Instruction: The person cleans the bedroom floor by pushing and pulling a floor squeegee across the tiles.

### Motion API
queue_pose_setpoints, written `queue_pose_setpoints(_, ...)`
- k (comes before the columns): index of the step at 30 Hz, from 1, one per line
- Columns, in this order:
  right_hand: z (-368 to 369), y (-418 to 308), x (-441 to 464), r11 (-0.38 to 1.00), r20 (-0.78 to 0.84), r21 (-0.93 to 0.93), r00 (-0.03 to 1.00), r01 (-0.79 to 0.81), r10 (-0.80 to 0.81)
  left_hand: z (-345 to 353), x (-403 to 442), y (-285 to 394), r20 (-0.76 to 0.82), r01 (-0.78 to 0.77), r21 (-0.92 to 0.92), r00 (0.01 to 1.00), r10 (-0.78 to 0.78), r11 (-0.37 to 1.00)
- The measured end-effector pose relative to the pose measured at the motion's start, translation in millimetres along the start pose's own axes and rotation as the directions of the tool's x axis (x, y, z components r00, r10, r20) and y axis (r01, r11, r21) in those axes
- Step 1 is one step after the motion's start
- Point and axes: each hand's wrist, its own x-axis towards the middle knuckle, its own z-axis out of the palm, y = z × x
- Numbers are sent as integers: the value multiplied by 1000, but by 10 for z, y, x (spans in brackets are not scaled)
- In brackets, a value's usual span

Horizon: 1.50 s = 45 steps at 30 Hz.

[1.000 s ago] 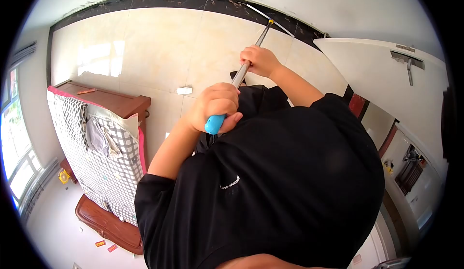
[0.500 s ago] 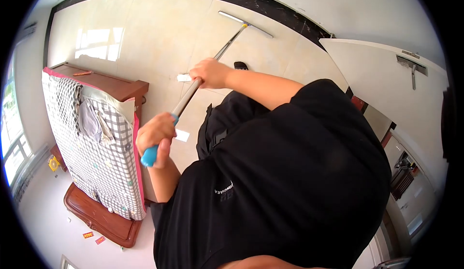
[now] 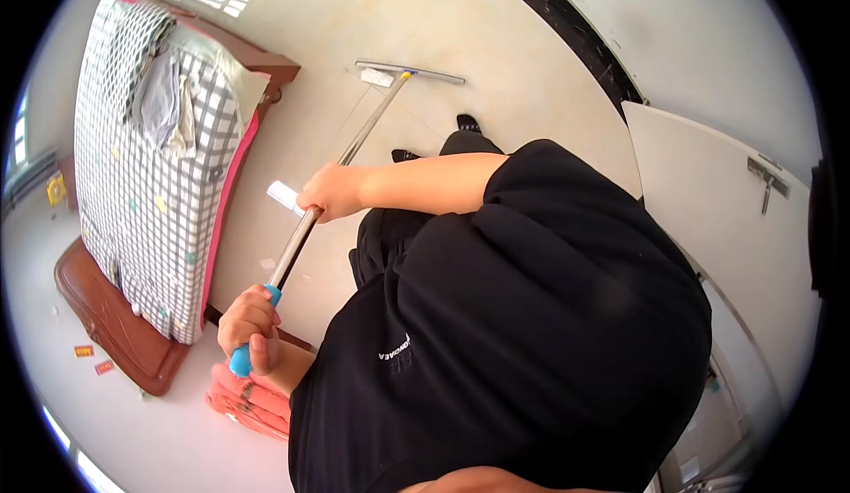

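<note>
A floor squeegee (image 3: 367, 130) with a long metal pole slants across the floor. My left hand (image 3: 250, 327) is closed around its blue handle grip at the near end. Farther down, my right hand (image 3: 332, 194) wraps the metal pole. The wide squeegee blade (image 3: 434, 75) rests on the tiles ahead of my feet, with a small white piece, perhaps paper (image 3: 376, 78), against its left part. Another white paper-like piece (image 3: 283, 195) lies on the floor beside my right hand.
To the left stands a bed with a checked cover (image 3: 190, 201) and crumpled cloth (image 3: 159, 99). A brown wooden panel (image 3: 115, 316) adjoins it. Pink-orange fabric (image 3: 252, 400) lies below my left hand. A white door (image 3: 708, 174) is at right; dark skirting (image 3: 575, 24) edges the wall.
The squeegee blade has come back from near the skirting toward my feet and now meets the white piece. Both hands have drawn back along with the pole. The view has turned.
</note>
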Motion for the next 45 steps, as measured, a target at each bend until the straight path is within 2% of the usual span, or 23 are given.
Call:
queue_pose_setpoints(3,99,-130,62,999,101,-7,994,-49,50,-95,-123,85,12,-12,19,1000,12,1000)
queue_pose_setpoints(5,27,-172,-18,1000,128,-28,992,-14,17,-32,-128,96,19,-25,30,1000,25,999)
queue_pose_setpoints(7,-128,-258,-194,999,146,-35,989,17,-12,130,17,183,243,-154,-39,957,159,987)
queue_pose_setpoints(8,-252,-312,-312,999,94,-43,995,18,-14,207,133,218,321,-197,-67,924,208,978)
queue_pose_setpoints(11,-627,-321,-712,998,-43,-56,998,-40,37,529,342,157,358,-154,-115,915,185,981)
queue_pose_setpoints(13,-872,-222,-1049,980,-97,-114,984,-163,152,843,500,-14,341,-121,-188,923,180,975)
queue_pose_setpoints(15,-1116,-119,-1464,974,-261,-94,949,-208,177,1166,737,-240,448,-74,-258,874,187,963)
queue_pose_setpoints(17,-1349,-34,-1936,946,-384,-133,895,-296,226,1519,957,-504,580,-78,-307,775,251,949)
queue_pose_setpoints(18,-1448,-14,-2165,919,-453,-208,866,-335,214,1742,1043,-595,590,-70,-328,764,262,942)
queue_pose_setpoints(23,-1692,149,-3233,819,-660,-240,706,-521,256,2831,1281,-1056,721,-74,-447,560,408,891)
queue_pose_setpoints(26,-1673,262,-3705,746,-766,-146,551,-650,330,3327,1222,-1297,760,-31,-452,511,403,891)
queue_pose_setpoints(30,-1642,351,-3895,738,-811,-111,490,-665,320,3550,1235,-1293,787,-19,-449,466,405,894)
queue_pose_setpoints(32,-1642,356,-3784,756,-756,-68,528,-651,387,3410,1291,-1289,799,-12,-429,461,386,903)
queue_pose_setpoints(33,-1607,446,-3720,784,-756,-138,576,-606,311,3316,1321,-1281,806,-19,-405,464,367,914)
queue_pose_setpoints(34,-1607,399,-3569,792,-747,-110,576,-600,333,3218,1341,-1252,770,-18,-428,517,375,904)
queue_pose_setpoints(35,-1574,446,-3420,807,-750,-153,598,-570,281,3093,1360,-1202,730,-20,-449,568,380,893)
queue_pose_setpoints(37,-1585,313,-3021,831,-697,-206,674,-517,246,2721,1439,-1028,738,-51,-357,597,315,933)
queue_pose_setpoints(38,-1494,342,-2806,854,-719,-201,665,-479,204,2549,1476,-896,733,-11,-343,622,275,939)
queue_pose_setpoints(39,-1429,353,-2597,855,-660,-195,709,-481,249,2377,1498,-745,727,28,-327,646,232,945)
queue_pose_setpoints(41,-1324,271,-2187,910,-562,-189,800,-369,208,2016,1479,-455,681,-54,-209,709,184,977)
queue_pose_setpoints(42,-1252,206,-1954,936,-534,-148,823,-320,197,1837,1443,-335,648,-45,-198,743,166,979)
queue_pose_setpoints(44,-1158,6,-1493,937,-354,-117,896,-328,269,1459,1356,-111,608,-40,-160,784,130,986)
queue_pose_setpoints(45,-1061,-30,-1282,945,-293,-135,923,-296,248,1287,1311,-11,599,-45,-133,792,117,990)
